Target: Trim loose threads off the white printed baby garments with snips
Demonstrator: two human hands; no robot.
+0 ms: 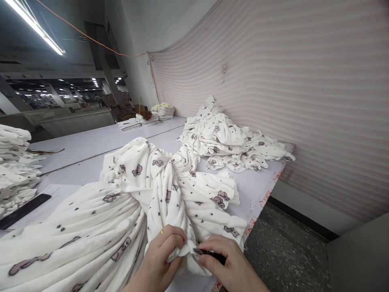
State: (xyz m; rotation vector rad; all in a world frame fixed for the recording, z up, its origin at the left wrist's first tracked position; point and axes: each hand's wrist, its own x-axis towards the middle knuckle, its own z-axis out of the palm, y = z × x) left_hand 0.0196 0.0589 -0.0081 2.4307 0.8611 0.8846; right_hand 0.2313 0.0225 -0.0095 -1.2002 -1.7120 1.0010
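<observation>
A white plush garment (167,178) with purple-grey bear and bow prints and small dark dots lies bunched across the near table. My left hand (165,251) pinches a fold of its edge between thumb and fingers. Close on the right, my right hand (225,255) is closed around black thread snips (212,255). The tip of the snips touches or nearly touches the fabric beside my left fingertips. Whether the blades are apart cannot be made out.
A heap of the same printed fabric (219,134) rests farther back by the striped cloth hanging (273,81). Stacked white pieces (15,170), a black phone (24,211) and a paper sheet (57,198) are at left. Paper stacks (162,111) stand behind. The table edge (264,198) runs along the right.
</observation>
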